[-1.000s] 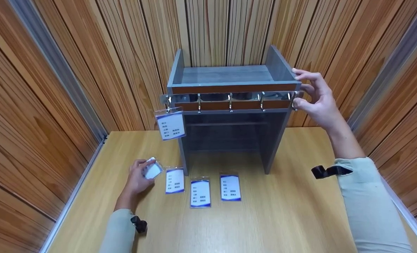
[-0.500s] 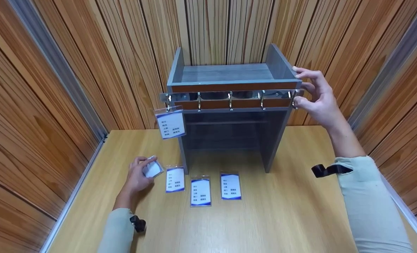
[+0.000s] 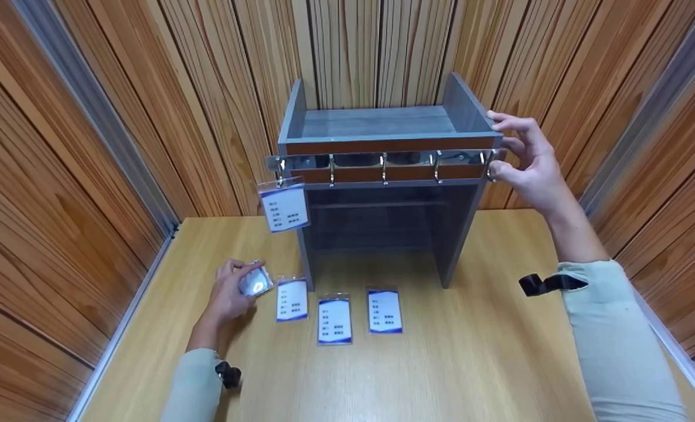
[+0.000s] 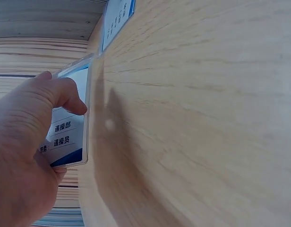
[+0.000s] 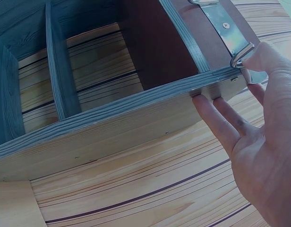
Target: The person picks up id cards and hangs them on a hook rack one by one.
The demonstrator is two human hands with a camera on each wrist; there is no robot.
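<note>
Light wood tabletop (image 3: 441,375), glare near front. Striped wood-plank back wall (image 3: 377,53), matching left wall (image 3: 60,205) and right wall (image 3: 670,176). Grey metal strips (image 3: 101,117) in both corners; pale trim (image 3: 122,328) along table's left edge.

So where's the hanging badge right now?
In the head view, the hanging badge is left of centre, on the leftmost hook of the metal rail, higher in the picture than the left hand and its held card.

Soft shadows, glare on held card (image 3: 256,281) (small)
</note>
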